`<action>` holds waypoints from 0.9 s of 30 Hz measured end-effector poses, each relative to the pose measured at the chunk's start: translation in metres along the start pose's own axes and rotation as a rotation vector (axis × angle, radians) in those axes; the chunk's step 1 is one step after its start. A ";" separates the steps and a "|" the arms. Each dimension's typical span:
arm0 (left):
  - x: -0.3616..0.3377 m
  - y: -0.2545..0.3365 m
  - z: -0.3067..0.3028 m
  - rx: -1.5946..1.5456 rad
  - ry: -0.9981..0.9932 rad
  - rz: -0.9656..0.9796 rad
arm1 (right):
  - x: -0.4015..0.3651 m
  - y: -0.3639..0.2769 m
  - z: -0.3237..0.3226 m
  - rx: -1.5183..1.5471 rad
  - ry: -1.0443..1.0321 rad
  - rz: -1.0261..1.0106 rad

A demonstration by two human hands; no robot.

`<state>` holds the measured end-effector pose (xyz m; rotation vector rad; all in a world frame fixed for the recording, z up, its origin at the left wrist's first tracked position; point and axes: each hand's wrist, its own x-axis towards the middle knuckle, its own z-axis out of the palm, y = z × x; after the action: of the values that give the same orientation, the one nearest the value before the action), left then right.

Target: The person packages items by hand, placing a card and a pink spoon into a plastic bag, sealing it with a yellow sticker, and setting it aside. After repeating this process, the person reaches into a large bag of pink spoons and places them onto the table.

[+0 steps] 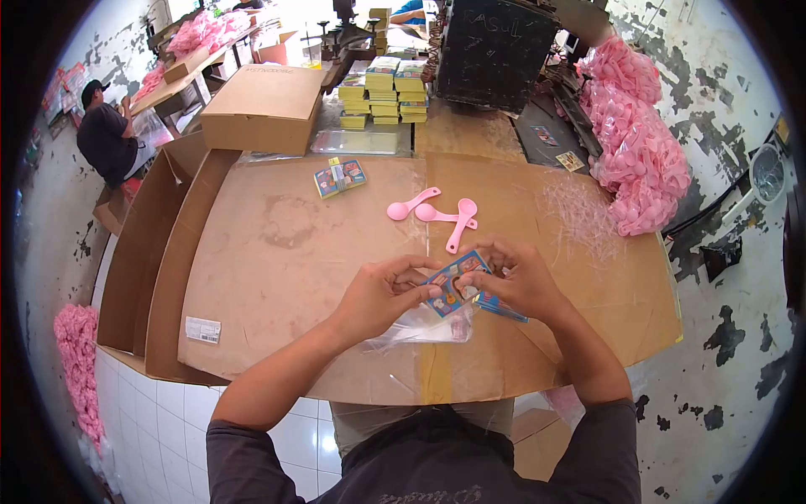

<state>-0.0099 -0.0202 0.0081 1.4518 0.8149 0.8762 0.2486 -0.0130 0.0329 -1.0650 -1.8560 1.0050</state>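
Left hand (382,294) and right hand (520,281) are both curled closed, pinching a colourful card pack (453,286) just above the cardboard tabletop (277,269), 6 o'clock side. Clear plastic bag (424,328) hangs right under it. Three pink spoons (426,212) lie at 12 o'clock, another card bundle (340,176) at 11.

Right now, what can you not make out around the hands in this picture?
Head view:
The card pack: print too small; the right hand covers its upper edge.
The clear plastic bag: opening hidden behind the left hand.
The white label, far left: text too small.
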 end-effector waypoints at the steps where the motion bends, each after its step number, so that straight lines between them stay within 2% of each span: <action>1: -0.001 0.000 0.002 0.035 -0.013 0.022 | 0.002 -0.006 0.006 0.050 0.009 -0.005; 2: -0.001 0.001 0.003 0.072 -0.026 0.044 | 0.004 -0.009 0.010 0.101 0.019 -0.011; 5: -0.001 0.000 0.004 -0.033 0.033 -0.001 | 0.005 0.002 0.018 -0.131 0.073 -0.002; 8: 0.002 -0.007 0.001 -0.159 0.101 -0.019 | 0.005 -0.012 0.030 -0.348 -0.046 -0.353; 11: 0.006 -0.004 -0.005 -0.109 0.158 -0.001 | 0.025 -0.004 0.009 -0.218 -0.130 -0.206; 14: 0.006 0.004 -0.009 -0.118 0.141 -0.031 | 0.055 0.034 -0.014 -0.686 -0.093 -0.351; 17: 0.010 -0.013 -0.009 -0.241 0.145 0.006 | 0.063 0.054 -0.022 -0.986 -0.281 -0.506; 20: 0.007 -0.007 -0.008 -0.232 0.111 -0.008 | 0.061 0.044 -0.019 -0.964 -0.291 -0.404; 23: 0.006 -0.007 -0.004 -0.283 0.094 -0.002 | 0.054 0.025 -0.021 -0.550 -0.186 -0.279; 26: 0.004 -0.007 0.000 -0.279 0.083 -0.020 | 0.043 0.008 -0.014 0.215 0.081 0.008; 27: 0.003 -0.007 0.002 -0.274 0.074 -0.033 | 0.041 -0.003 -0.011 0.292 0.129 -0.017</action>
<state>-0.0071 -0.0178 0.0010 1.1692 0.7391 0.9805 0.2424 0.0253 0.0494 -0.9146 -1.5561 1.1293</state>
